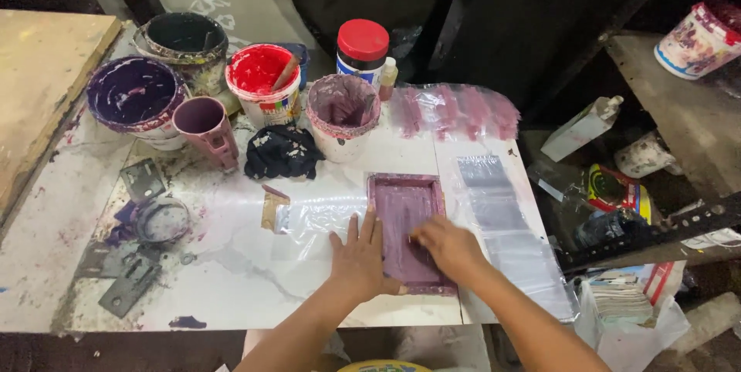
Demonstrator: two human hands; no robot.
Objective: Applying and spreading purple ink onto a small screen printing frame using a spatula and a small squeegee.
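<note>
The purple-stained screen frame (pixel 407 229) is pinned flat by the open left hand (pixel 359 258) at its left edge, steadying it while something unseen is pressed onto its mesh by the curled right hand (pixel 448 245).

Print workshop: open paint tubs (pixel 262 82), purple-stained screen frame (pixel 407 229), ink-smeared worktop (pixel 231 264), cluttered shelf (pixel 679 125) alongside.

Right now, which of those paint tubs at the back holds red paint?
The white tub in the middle of the row, with a stick standing in it. Its inside is bright red; the large tub to its left and the tub to its right are purple.
</note>
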